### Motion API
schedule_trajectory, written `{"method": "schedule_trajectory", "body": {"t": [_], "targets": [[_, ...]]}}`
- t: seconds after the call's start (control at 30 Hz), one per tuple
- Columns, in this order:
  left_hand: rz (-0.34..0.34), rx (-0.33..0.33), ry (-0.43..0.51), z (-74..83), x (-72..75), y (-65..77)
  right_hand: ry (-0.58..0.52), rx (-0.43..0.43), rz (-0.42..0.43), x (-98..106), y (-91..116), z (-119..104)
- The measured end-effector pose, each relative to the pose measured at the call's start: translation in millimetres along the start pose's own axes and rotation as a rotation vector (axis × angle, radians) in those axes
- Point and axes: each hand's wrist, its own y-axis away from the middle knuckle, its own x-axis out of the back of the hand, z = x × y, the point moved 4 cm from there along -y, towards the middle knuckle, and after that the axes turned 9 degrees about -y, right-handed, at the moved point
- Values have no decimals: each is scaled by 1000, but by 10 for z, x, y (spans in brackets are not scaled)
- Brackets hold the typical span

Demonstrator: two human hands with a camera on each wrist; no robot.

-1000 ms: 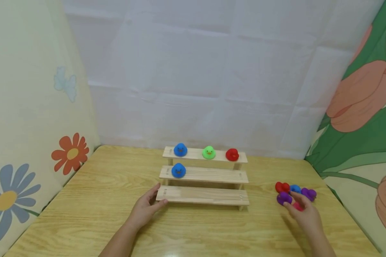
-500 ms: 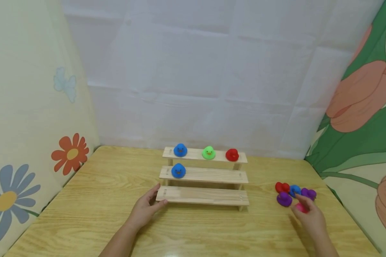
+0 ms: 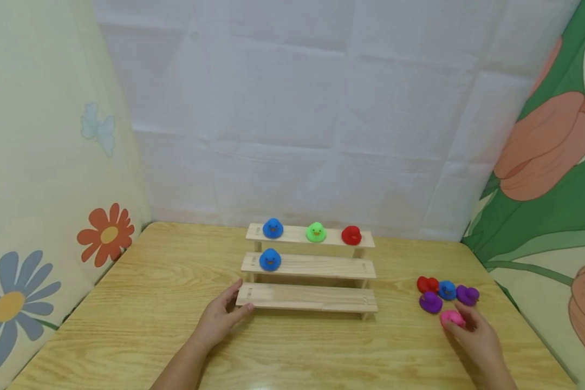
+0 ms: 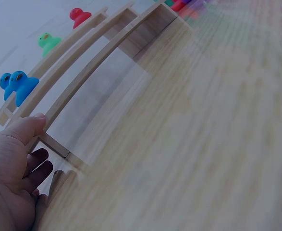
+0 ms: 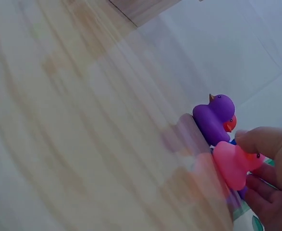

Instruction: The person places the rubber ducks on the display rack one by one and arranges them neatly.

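Observation:
A three-step wooden display shelf [image 3: 312, 298] stands mid-table. My left hand [image 3: 219, 319] holds the left end of its lowest step, thumb at the front edge and fingers round the side. On the right, my right hand [image 3: 479, 335] pinches a pink rubber duck [image 3: 451, 319] between thumb and fingers. In the right wrist view, the thumb lies over the head of the pink duck [image 5: 229, 164], and the other fingers are partly hidden behind it. Close beyond it sit two purple ducks [image 3: 431, 302], a blue duck [image 3: 447, 290] and a red duck [image 3: 428, 284].
On the top step stand a blue duck [image 3: 273, 228], a green duck [image 3: 316, 232] and a red duck [image 3: 352, 235]. Another blue duck [image 3: 270, 260] sits at the left of the middle step. A white cloth [image 3: 292, 119] hangs behind the table [image 3: 292, 352], with flowered panels at both sides.
My right hand has left the near purple duck and moved right and towards me, onto the pink duck, which has shifted slightly nearer. The left hand stays in place.

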Motion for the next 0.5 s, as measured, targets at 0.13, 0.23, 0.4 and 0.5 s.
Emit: {"method": "schedule_trajectory", "body": {"t": [0.13, 0.23, 0.4, 0.5], "targets": [[1, -9, -5, 7, 2, 13, 4, -9, 10, 31, 18, 53], [0, -18, -11, 17, 4, 26, 44, -5, 4, 46, 25, 74], [1, -12, -9, 12, 7, 23, 62, -5, -17, 56, 13, 87], [3, -8, -4, 6, 5, 13, 70, -3, -8, 63, 6, 94]]}}
